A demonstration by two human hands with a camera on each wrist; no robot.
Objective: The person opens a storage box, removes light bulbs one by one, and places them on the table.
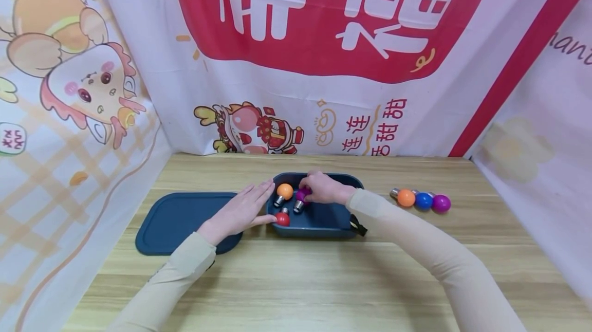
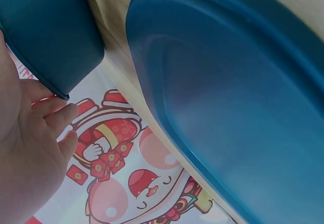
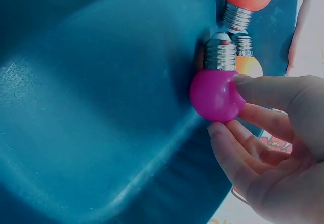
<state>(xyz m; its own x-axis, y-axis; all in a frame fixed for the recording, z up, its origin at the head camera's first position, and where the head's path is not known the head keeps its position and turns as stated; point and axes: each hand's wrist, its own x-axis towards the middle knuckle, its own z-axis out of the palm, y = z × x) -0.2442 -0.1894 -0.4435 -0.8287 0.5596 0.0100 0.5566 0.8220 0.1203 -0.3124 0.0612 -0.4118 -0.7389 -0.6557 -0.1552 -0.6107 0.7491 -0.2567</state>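
Observation:
A dark blue box (image 1: 327, 217) stands open on the table with three light bulbs at its left end. My right hand (image 1: 325, 188) reaches inside and pinches the purple bulb (image 3: 215, 96) between thumb and fingers, its metal screw base pointing away from the palm. Beside that lie an orange bulb (image 1: 284, 191) and a red bulb (image 1: 282, 219). My left hand (image 1: 245, 208) rests against the box's left end, its fingers mostly straight along the rim. In the left wrist view, those fingers touch the edge of the box (image 2: 61, 41).
Left of the box lies a dark blue lid (image 1: 185, 221), partly behind the left forearm. To the right, an orange bulb (image 1: 406, 198), a blue bulb (image 1: 423, 201) and a purple bulb (image 1: 441, 203) form a row. A black strap (image 1: 358, 225) hangs at the box's right end. Printed cloth (image 1: 277, 70) hangs behind.

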